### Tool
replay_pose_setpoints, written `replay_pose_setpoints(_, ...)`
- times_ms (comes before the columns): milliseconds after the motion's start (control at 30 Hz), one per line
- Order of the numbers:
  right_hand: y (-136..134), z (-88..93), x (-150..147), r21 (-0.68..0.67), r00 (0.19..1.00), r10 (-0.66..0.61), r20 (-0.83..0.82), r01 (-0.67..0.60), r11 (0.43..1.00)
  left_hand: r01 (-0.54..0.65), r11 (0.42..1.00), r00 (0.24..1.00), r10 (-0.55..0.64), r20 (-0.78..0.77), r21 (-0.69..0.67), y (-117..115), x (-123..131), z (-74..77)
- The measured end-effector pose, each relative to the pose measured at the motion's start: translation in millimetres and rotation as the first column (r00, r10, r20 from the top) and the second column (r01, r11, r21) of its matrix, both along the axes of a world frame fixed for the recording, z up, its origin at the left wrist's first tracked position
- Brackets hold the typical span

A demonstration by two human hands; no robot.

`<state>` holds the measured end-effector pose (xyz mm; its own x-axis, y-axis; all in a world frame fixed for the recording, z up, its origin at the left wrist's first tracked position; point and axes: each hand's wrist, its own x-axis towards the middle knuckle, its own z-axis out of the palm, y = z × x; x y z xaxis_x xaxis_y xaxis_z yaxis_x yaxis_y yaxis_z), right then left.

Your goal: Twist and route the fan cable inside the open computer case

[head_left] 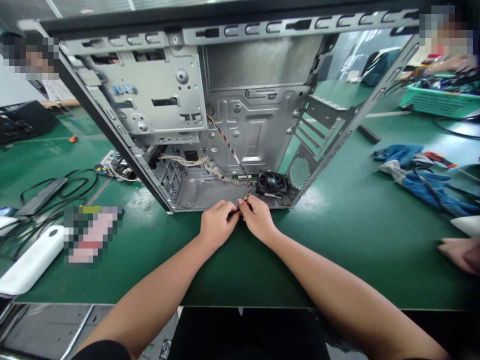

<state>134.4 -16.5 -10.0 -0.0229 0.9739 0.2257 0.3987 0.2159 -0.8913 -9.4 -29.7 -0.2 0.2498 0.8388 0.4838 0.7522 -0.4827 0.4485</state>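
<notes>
An open metal computer case (pixel 258 107) stands upright on the green table. A thin multicoloured cable (pixel 229 146) hangs from behind its drive cage (pixel 150 95) down to my hands at the case's lower front edge. My left hand (pixel 219 222) and my right hand (pixel 255 215) meet there, fingers pinched together on the cable's lower end. A dark piece at that end is mostly covered by my fingers. Just right of my hands, a black cooling fan (pixel 270 183) sits on the case floor. Pale bundled wires (pixel 187 161) run along the floor at the left.
On the green table (pixel 337 250), a white power strip (pixel 35 260) and black cables lie at left. At right are blue gloves (pixel 431 175), a green basket (pixel 442 102) of cables and another person's hand (pixel 461 254). Other people are behind.
</notes>
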Motion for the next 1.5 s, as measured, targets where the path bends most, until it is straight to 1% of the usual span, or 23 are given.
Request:
replay_pose_setpoints(267, 0.3, 1.0, 0.0, -0.007, 1.000, -0.016, 0.016, 0.016, 1.000, 0.027, 0.999, 0.999, -0.027, 0.024, -0.028, -0.4, -0.9, -3.7)
replay_pose_setpoints(467, 0.9, -0.3, -0.1, -0.003, 1.000, -0.013, 0.019, 0.013, 1.000, 0.020, 1.000, 1.000, -0.020, -0.014, -0.005, -0.7, -1.3, -1.6)
replay_pose_setpoints(700, -0.4, 1.4, -0.1, -0.011, 1.000, -0.003, -0.012, 0.003, 1.000, 0.001, 1.000, 1.000, -0.001, 0.021, -0.001, -0.6, -0.6, -0.4)
replay_pose_setpoints(833, -1.0, 2.1, -0.3, -0.011, 1.000, -0.005, -0.016, 0.005, 1.000, -0.007, 1.000, 1.000, 0.007, 0.017, 0.001, -1.1, -0.1, -0.9)
replay_pose_setpoints(1067, 0.1, 1.4, 0.4, -0.007, 1.000, -0.022, 0.008, 0.022, 1.000, 0.011, 0.999, 1.000, -0.011, -0.017, -0.037, -1.2, -0.7, -1.0)
replay_pose_setpoints(1367, 0.6, 0.3, 0.1, -0.017, 1.000, -0.026, 0.000, 0.026, 1.000, 0.028, 0.999, 0.999, -0.026, 0.046, -0.038, -1.3, -0.9, -0.8)
replay_pose_setpoints(1500, 0.2, 0.6, 0.2, -0.018, 1.000, -0.021, 0.001, 0.021, 1.000, 0.029, 0.999, 0.999, -0.029, 0.031, -0.014, -1.9, -0.5, 0.0)
